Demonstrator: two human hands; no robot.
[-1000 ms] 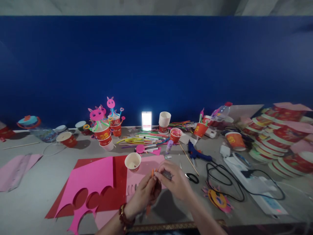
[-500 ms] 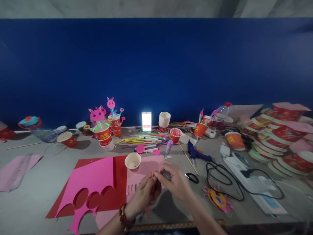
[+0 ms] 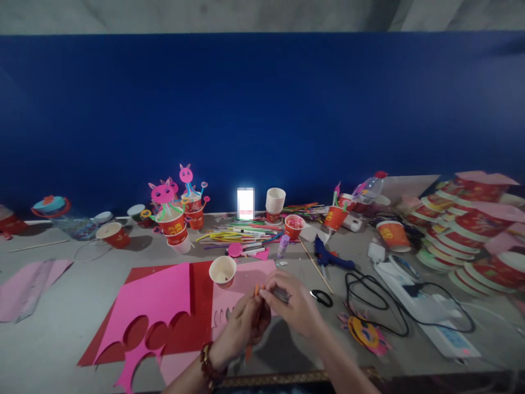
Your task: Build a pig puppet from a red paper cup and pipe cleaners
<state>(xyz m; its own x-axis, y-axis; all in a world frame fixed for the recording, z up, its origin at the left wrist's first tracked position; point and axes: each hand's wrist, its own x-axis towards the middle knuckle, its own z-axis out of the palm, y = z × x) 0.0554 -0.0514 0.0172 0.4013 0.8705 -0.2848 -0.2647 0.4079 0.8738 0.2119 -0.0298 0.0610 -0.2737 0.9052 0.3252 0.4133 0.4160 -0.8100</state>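
My left hand [image 3: 248, 317], with a beaded bracelet on its wrist, is closed around an orange pipe cleaner [image 3: 257, 290]. One end of it pokes up above the left fingers, and its lower end hangs below the palm. The thumb and fingertips of my right hand [image 3: 289, 300] pinch at the upper end, touching my left fingertips. Just behind my hands stands a paper cup [image 3: 222, 272] with small bits inside. Under and beside them lies light pink paper [image 3: 256, 271] with curved cuts. Fingers hide the middle of the pipe cleaner.
Cut pink sheet [image 3: 159, 290] lies over red paper at left. Pink animal figures [image 3: 163, 193] stand in cups behind. Coloured pipe cleaners [image 3: 229, 235] are piled at the back. Scissors [image 3: 322, 297], a blue glue gun [image 3: 330, 257], its cord and a power strip [image 3: 430, 312] lie right.
Almost nothing differs. Both hands keep the same place on the orange pipe cleaner, with only a tiny shift of the fingertips and the view.
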